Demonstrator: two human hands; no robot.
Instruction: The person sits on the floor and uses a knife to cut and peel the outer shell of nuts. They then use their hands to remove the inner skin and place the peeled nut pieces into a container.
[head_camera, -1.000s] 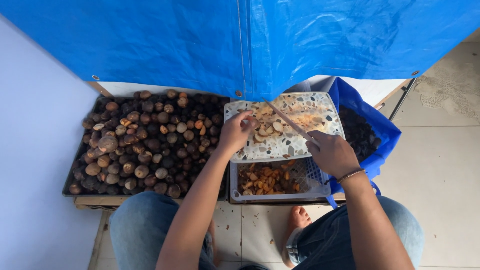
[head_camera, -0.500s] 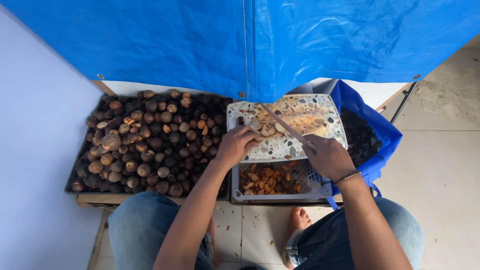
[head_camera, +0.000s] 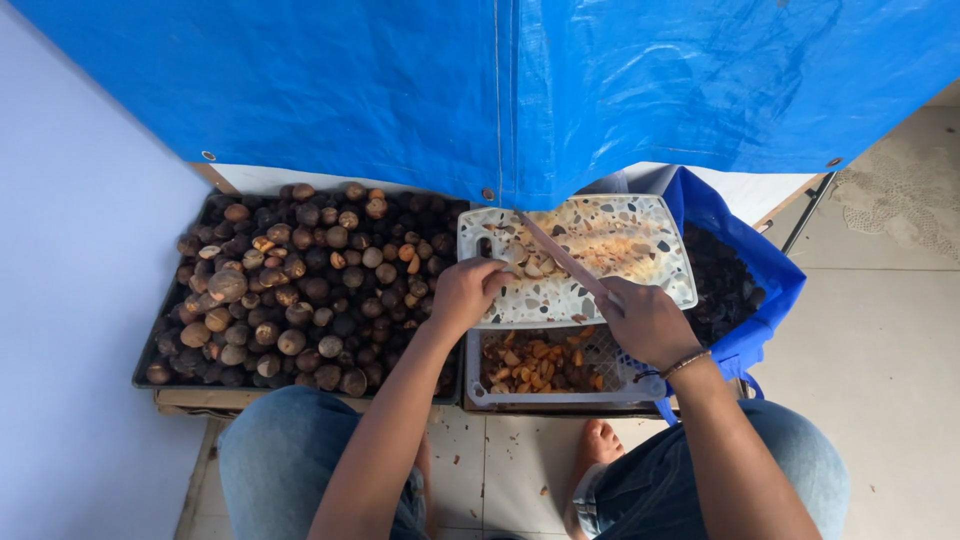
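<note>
A single camera, worn on the person's head, looks almost straight down over the seated person's lap. The knees in blue jeans fill the bottom edge, and both forearms reach up into the frame from below. The view sits at arm's length from the work: the left hand (head_camera: 462, 292) and right hand (head_camera: 648, 322) lie near the centre, over a speckled cutting board (head_camera: 640, 250). A tray of brown nuts (head_camera: 300, 290) fills the left-centre. The far side of the view, along the top, is closed off by a blue tarp (head_camera: 400, 90). A pale wall runs down the left edge; tiled floor (head_camera: 890, 350) shows at right. There is no second view to overlap with.
</note>
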